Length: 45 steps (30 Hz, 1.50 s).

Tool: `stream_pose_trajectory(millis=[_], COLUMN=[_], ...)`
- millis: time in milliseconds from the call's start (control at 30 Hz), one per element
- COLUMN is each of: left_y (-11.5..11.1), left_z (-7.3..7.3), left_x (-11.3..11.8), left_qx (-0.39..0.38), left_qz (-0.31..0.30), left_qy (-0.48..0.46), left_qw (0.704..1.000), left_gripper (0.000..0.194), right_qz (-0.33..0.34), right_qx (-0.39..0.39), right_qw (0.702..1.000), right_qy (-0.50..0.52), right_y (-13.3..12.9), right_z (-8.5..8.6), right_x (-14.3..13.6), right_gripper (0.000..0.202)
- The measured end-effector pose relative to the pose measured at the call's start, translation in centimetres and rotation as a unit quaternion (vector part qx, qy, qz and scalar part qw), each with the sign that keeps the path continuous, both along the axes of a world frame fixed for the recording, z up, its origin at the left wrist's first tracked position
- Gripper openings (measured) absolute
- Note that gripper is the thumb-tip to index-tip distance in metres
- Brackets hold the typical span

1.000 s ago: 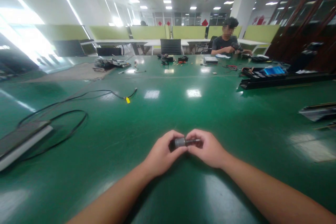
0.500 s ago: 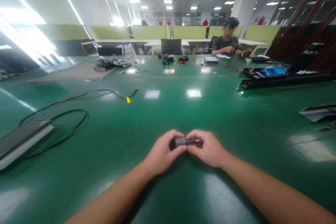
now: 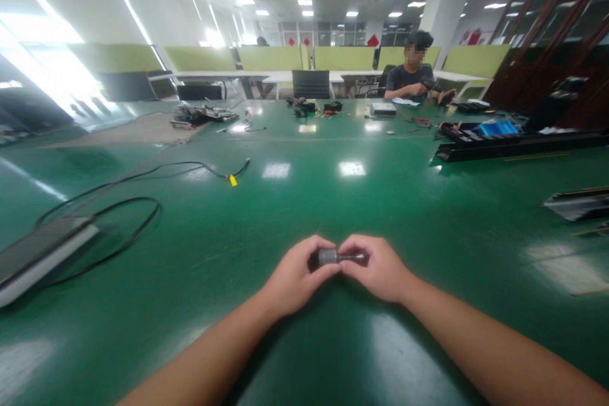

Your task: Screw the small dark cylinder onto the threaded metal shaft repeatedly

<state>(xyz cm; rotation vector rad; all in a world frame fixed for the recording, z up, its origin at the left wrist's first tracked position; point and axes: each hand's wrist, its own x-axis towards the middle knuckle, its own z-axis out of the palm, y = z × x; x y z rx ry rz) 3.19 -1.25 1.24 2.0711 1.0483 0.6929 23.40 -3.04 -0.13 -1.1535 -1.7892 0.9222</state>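
Note:
Both my hands meet above the green tabletop around a small grey metal cylinder with a thin dark rod extending to the right. Its exact kind cannot be made out. Thumb and fingers of my left hand curl round the cylinder, whose left end sits in shadow inside the grip. My right hand closes round the rod, its fingertips near where rod and cylinder join. The two hands almost touch at their fingertips. The whole piece lies roughly level.
On the left lie a flat grey device and a black cable with a yellow tag. Black rails and a blue item are at right. A co-worker sits across the green table, with tools and parts along its far side.
My hands and the metal piece stay almost in place. Across the table, the co-worker's head and hands have shifted slightly.

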Motion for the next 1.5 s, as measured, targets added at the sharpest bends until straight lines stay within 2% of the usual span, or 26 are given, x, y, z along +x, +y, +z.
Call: stream_pose_trajectory(millis=[367, 1500], left_y=[-0.04, 0.04], left_z=[-0.04, -0.16], left_x=[-0.11, -0.32], left_qx=[0.0, -0.017], left_qz=[0.002, 0.002], left_qy=[-0.001, -0.029], left_qw=[1.0, 0.999], left_gripper=[0.027, 0.023], right_qz=[0.002, 0.004], right_qx=[-0.023, -0.027], right_qw=[1.0, 0.999], right_qy=[0.015, 0.02], right_y=[0.04, 0.0], right_z=[0.01, 0.21], right_x=[0.01, 0.25], right_gripper=[0.008, 0.005])
